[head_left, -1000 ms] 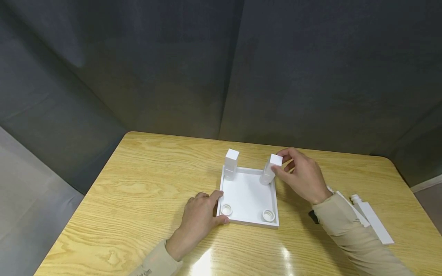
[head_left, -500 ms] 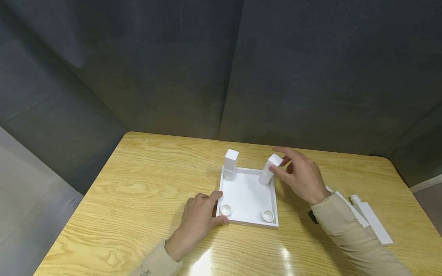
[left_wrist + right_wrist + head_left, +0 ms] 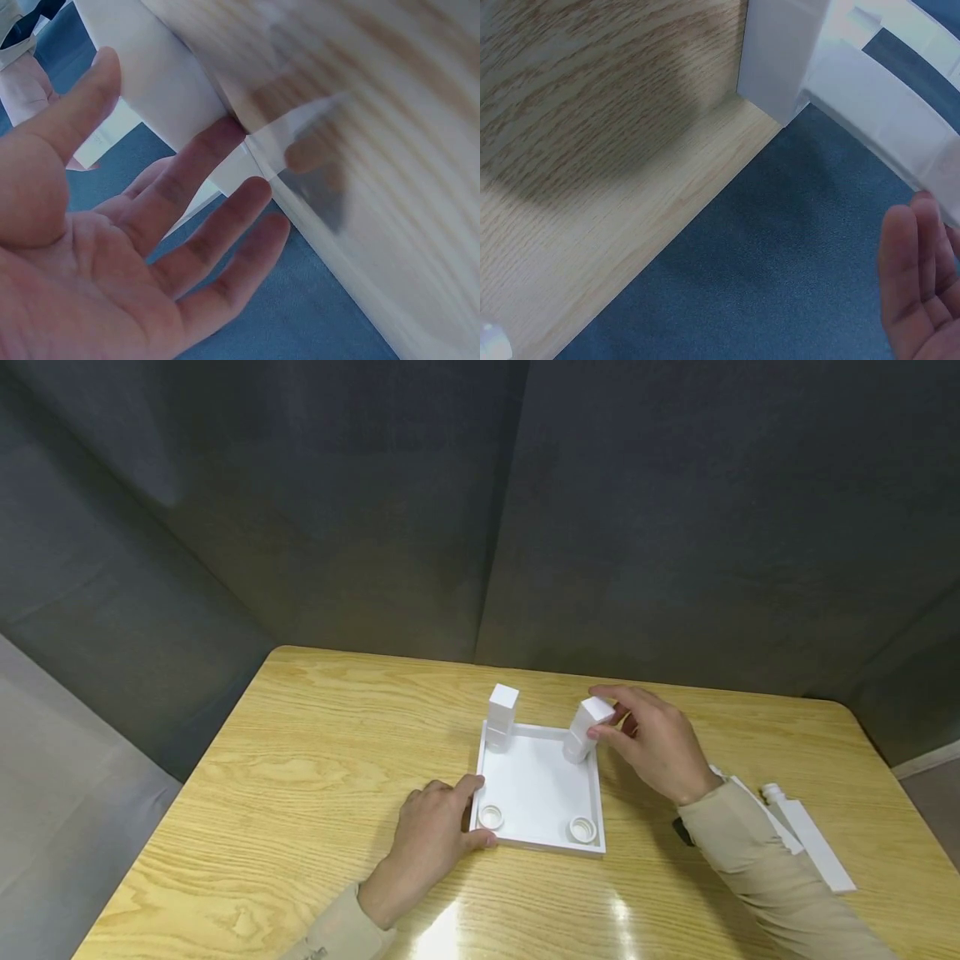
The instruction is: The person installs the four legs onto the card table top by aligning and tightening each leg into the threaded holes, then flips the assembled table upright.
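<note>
A shallow white square tray (image 3: 536,793) lies on the table, round threaded sockets at its two near corners. My left hand (image 3: 435,831) holds its near left corner, thumb at the front edge and index finger at the left side. On the far right corner stands a white square leg (image 3: 583,731), leaning right. My right hand (image 3: 652,739) pinches that leg near its top between thumb and fingers; the right wrist view shows fingertips against the leg (image 3: 885,112). Another white leg (image 3: 501,718) stands upright on the far left corner.
Two more white pieces lie on the table at the right, partly under my right forearm; the outer leg (image 3: 813,843) has a threaded end. A dark curtain (image 3: 480,510) hangs behind the wooden table (image 3: 315,777).
The leg in my right hand has gone from nearly upright to leaning right, and my right fingers have shifted slightly around its top. My left hand and the tray stay put.
</note>
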Available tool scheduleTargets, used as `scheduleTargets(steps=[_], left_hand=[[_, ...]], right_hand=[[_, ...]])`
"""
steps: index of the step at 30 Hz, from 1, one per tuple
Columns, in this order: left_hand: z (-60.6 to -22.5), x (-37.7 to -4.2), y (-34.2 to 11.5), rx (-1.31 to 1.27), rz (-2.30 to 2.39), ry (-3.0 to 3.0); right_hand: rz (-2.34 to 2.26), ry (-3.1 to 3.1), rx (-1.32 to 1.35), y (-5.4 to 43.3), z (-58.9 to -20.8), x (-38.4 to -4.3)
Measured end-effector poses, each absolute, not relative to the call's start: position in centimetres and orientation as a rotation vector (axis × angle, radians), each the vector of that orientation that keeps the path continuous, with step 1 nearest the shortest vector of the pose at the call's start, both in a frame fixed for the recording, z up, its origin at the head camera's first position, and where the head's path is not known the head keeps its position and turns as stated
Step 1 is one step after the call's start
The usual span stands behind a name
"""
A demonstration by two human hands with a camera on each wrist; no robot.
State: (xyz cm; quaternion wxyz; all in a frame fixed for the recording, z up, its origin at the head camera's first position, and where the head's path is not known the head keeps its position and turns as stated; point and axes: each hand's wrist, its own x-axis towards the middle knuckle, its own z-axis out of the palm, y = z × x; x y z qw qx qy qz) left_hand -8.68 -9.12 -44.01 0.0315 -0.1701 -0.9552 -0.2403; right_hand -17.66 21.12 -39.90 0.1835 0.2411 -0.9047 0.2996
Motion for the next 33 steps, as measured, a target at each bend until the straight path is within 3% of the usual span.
scheduleTargets(steps=[33], left_hand=[[-43.92, -8.57, -9.03, -0.519, -0.713, -2.945]], right_hand=[[1.015, -2.637, 0.483, 21.18, -39.95, -17.52]])
